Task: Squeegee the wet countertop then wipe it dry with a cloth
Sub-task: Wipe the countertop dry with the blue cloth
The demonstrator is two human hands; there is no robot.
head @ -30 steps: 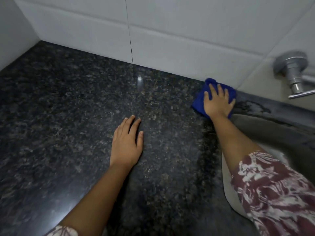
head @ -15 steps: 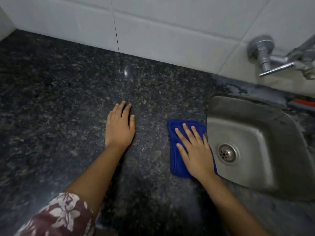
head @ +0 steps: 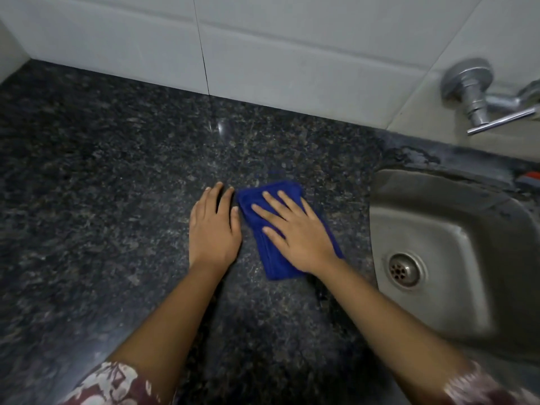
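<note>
A folded blue cloth (head: pixel 274 264) lies flat on the dark speckled granite countertop (head: pixel 102 200), near its middle. My right hand (head: pixel 295 232) presses down on the cloth with fingers spread, covering most of it. My left hand (head: pixel 214 229) rests palm down on the bare stone just left of the cloth, fingers together, its fingertips almost touching the cloth's edge. At the far right edge, behind the sink, a small red and grey object (head: pixel 530 179) shows; I cannot tell what it is.
A steel sink (head: pixel 467 217) with a round drain (head: pixel 404 270) is set into the counter at the right. A chrome wall tap (head: pixel 479 95) sticks out above it. White wall tiles (head: pixel 263 54) border the counter at the back and left corner.
My right hand slid the blue cloth from the back by the wall, down beside the sink, then left to meet my left hand. The left hand stayed planted.
</note>
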